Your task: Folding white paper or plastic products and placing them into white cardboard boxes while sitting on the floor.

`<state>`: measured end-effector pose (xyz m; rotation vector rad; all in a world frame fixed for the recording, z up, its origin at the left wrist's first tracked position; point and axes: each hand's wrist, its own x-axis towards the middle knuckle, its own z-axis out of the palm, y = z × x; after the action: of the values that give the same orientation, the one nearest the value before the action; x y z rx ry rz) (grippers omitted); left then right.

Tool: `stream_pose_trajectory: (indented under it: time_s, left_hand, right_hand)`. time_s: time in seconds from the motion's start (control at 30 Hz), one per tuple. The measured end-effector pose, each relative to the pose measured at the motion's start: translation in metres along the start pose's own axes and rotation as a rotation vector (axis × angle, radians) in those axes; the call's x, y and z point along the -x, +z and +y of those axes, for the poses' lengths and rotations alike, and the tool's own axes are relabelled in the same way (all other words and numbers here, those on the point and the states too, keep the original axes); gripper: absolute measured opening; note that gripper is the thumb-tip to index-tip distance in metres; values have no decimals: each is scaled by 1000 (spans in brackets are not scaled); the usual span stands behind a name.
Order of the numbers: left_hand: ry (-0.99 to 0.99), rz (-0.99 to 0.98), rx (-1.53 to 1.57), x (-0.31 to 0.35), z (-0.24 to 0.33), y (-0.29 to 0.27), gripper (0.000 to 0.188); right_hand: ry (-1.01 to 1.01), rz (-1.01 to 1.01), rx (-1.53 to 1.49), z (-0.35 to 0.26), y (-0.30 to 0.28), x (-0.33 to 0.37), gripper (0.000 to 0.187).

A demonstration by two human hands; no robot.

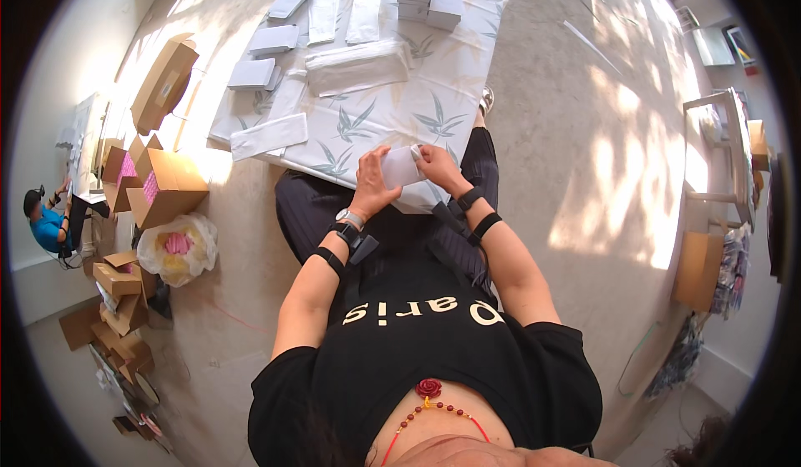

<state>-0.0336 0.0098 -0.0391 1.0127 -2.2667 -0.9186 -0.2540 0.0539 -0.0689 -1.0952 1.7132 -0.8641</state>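
Close to the table's near edge, my left hand grips a flat white rectangular piece, perhaps a card or thin box, with thumb below and fingers above. My right hand pinches the same piece at its upper right corner. A small shiny whitish bit shows at those fingertips, too small to name. Left of my hands lies a flat white plastic sleeve. Farther back is a pile of clear-white plastic sleeves, with two more sleeve bundles behind it.
White stacks line the table's left side, and taller white stacks stand at its back. A leaf-patterned cloth covers the table. Cardboard boxes and a plastic bag sit on the left floor. Another person works far left.
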Motion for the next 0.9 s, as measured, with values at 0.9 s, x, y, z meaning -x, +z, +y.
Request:
stream_pose_trajectory:
  time_s: [0.9]
  left_hand:
    - [506,-448,-506,-36,16,17,41]
  right_hand:
    - [41,173,-18,57,19,-13,23]
